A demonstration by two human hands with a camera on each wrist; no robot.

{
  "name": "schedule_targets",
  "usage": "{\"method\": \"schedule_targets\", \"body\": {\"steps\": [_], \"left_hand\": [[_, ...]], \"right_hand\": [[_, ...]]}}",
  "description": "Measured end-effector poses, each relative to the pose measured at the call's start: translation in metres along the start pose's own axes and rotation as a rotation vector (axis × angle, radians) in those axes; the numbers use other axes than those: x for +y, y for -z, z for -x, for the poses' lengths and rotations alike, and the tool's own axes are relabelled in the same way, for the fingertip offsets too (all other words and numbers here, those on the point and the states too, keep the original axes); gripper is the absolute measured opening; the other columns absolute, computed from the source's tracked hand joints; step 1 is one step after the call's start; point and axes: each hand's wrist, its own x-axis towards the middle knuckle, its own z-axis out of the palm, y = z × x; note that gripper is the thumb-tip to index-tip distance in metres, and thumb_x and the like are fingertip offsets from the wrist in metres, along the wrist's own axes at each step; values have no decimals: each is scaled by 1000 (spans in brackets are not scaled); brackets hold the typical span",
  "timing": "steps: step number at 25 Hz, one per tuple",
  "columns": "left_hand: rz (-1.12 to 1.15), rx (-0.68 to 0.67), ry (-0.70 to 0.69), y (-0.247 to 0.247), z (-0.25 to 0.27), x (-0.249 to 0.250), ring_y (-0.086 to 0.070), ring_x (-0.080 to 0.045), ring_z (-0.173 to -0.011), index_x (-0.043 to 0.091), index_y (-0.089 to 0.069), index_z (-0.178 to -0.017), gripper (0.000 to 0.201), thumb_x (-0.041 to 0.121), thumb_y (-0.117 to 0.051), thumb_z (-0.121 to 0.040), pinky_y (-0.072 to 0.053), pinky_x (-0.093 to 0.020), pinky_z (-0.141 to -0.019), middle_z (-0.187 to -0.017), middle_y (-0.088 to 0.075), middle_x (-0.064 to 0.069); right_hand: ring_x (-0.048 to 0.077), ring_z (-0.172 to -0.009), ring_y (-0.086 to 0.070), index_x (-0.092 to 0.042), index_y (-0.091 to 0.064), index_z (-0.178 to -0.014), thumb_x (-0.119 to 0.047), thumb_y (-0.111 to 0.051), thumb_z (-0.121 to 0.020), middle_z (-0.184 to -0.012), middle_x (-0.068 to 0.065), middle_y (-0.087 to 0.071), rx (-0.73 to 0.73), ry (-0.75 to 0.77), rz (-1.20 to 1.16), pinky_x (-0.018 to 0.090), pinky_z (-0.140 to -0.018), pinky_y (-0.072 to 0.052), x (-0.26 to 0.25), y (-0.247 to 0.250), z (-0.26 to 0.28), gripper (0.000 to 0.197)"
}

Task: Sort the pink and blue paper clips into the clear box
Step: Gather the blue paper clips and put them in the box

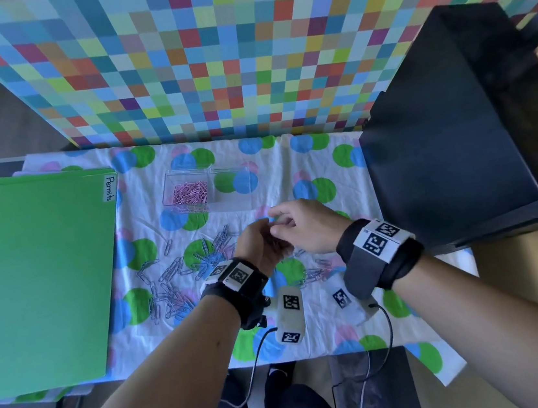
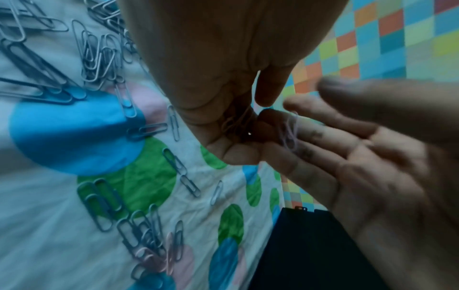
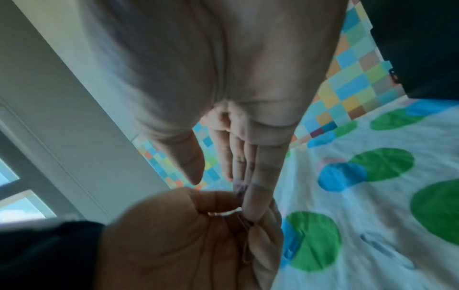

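The clear box (image 1: 231,205) stands at the back of the cloth. Its left compartment holds pink paper clips (image 1: 190,193); through its right compartment only the cloth's dots show. Several blue paper clips (image 1: 171,276) lie scattered on the cloth to the left of my hands. A few pink ones (image 1: 321,267) lie under my right wrist. My left hand (image 1: 262,242) is cupped, with pink clips (image 2: 233,121) in its curled palm. My right hand (image 1: 293,222) reaches its straight fingers (image 2: 323,137) into that palm, and a pink clip (image 2: 289,131) lies against them.
A green folder (image 1: 42,275) labelled "Permits" covers the left of the table. A tall black box (image 1: 449,134) stands at the right. A checkered wall (image 1: 209,58) rises behind the dotted cloth (image 1: 310,327). Cables run from my wrist cameras off the front edge.
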Motion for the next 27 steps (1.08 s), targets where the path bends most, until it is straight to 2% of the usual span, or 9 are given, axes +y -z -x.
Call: {"method": "schedule_targets", "body": {"steps": [1, 3, 6, 8, 10, 12, 19, 23, 27], "left_hand": [[40, 26, 2, 1, 1, 2, -55, -16, -57, 6, -61, -80, 33, 14, -31, -93, -44, -27, -59, -69, -64, -6], [109, 87, 19, 5, 2, 4, -51, -16, -49, 6, -55, -75, 31, 15, -32, -94, -42, -26, -51, -62, -58, -8], [100, 132, 52, 12, 2, 3, -38, -14, -40, 12, -46, -67, 27, 16, -34, -91, -30, -19, -41, -54, -45, -3], [32, 153, 45, 18, 2, 3, -23, -11, -36, 18, -38, -61, 26, 17, -35, -88, -17, -16, -39, -48, -32, 3], [-17, 164, 32, 24, 4, 3, -13, -10, -34, 23, -29, -59, 27, 19, -35, -85, -8, -17, -41, -44, -20, 6], [-36, 185, 22, 30, 5, 2, -11, -10, -34, 24, -25, -59, 29, 20, -35, -86, -5, -18, -42, -43, -17, 7], [-125, 224, 12, 39, 13, 0, -12, -13, -40, 22, -32, -57, 27, 19, -35, -84, -9, -19, -44, -47, -19, 4], [-135, 211, 15, 38, 16, 1, -15, -14, -43, 20, -33, -58, 26, 19, -36, -84, -12, -21, -45, -50, -20, 3], [-112, 190, 57, 36, 14, -3, -31, -15, -42, 18, -37, -61, 27, 17, -36, -88, -19, -22, -47, -51, -32, 1]], "right_hand": [[13, -108, -62, -17, -55, -129, -22, -56, -92, -121, 3, -64, -11, 13, -58, 24, -93, -48, 0, 3, 4, 38], [10, -112, -60, -15, -51, -134, -19, -53, -94, -125, 2, -62, 15, 34, -131, 11, -91, -43, 7, 10, 13, 40], [4, -86, -61, -14, -66, -113, -14, -57, -90, -95, -7, -66, 229, 2, -24, -1, -69, -40, 38, 10, 26, 25], [9, -77, -57, -15, -69, -95, -13, -58, -86, -81, -11, -59, 210, -53, 196, 7, -63, -39, 64, 1, 35, 14], [16, -80, -58, -17, -65, -88, -20, -60, -84, -85, -6, -57, 89, -78, 414, 24, -68, -46, 86, -13, 43, 7], [16, -85, -58, -19, -63, -87, -27, -62, -84, -91, -6, -55, 35, -57, 497, 29, -71, -48, 100, -25, 47, 9], [12, -77, -51, -14, -58, -76, -23, -62, -85, -84, -8, -50, 37, 30, 499, 30, -67, -48, 103, -32, 42, 13], [14, -75, -57, -12, -62, -77, -14, -61, -85, -83, -3, -59, 65, 5, 351, 32, -71, -52, 109, -32, 40, 9], [11, -73, -61, -9, -66, -81, -10, -62, -85, -79, -1, -66, 137, -120, 100, 16, -67, -50, 105, -23, 43, 5]]}}
